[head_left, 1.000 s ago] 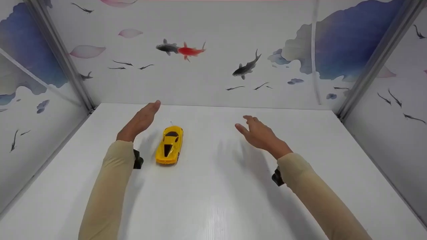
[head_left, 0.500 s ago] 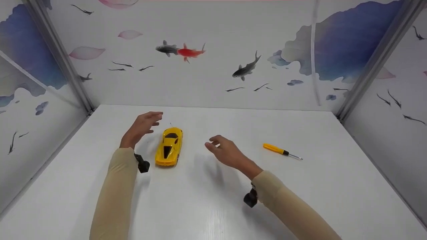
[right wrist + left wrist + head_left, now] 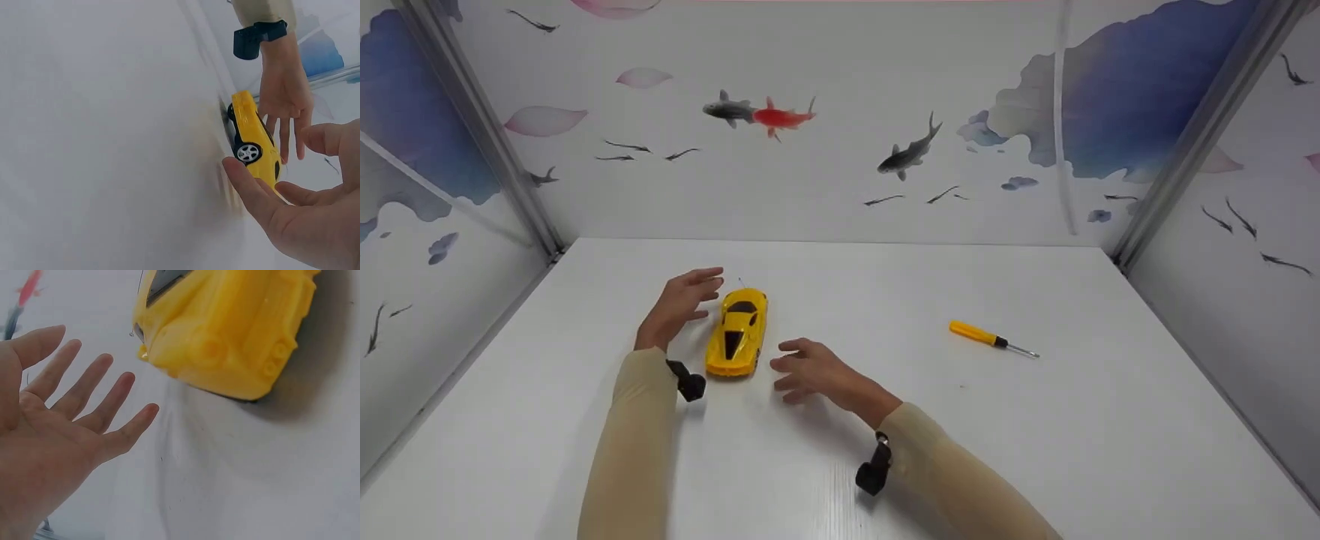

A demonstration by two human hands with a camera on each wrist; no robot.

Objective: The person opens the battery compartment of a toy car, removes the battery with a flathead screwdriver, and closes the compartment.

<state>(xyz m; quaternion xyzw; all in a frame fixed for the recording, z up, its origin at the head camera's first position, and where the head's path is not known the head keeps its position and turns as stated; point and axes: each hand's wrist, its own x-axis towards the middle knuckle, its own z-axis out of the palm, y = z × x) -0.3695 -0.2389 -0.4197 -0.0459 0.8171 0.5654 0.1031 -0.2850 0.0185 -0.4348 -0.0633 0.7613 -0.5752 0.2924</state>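
Note:
A yellow toy car [image 3: 737, 334] with dark windows stands on the white table, a thin antenna at its far end. On its left side my left hand [image 3: 677, 306] hovers with fingers spread, apart from the car. The left wrist view shows that palm [image 3: 50, 444] facing the car's yellow body [image 3: 225, 337], a gap between them. My right hand [image 3: 817, 373] is just right of the car's near end, fingers loosely bent and holding nothing. In the right wrist view the car [image 3: 253, 132] appears beyond my right fingers [image 3: 253, 194], which hide part of it.
A screwdriver [image 3: 990, 337] with a yellow handle lies on the table to the right, its metal tip pointing right. White panels printed with fish [image 3: 911, 150] and blue shapes enclose the table [image 3: 1035, 450] at the back and sides.
My right hand has moved left and nearer to me, uncovering the screwdriver, and now is beside the car. My left hand has come lower and slightly nearer, its fingers spreading. The car stays put.

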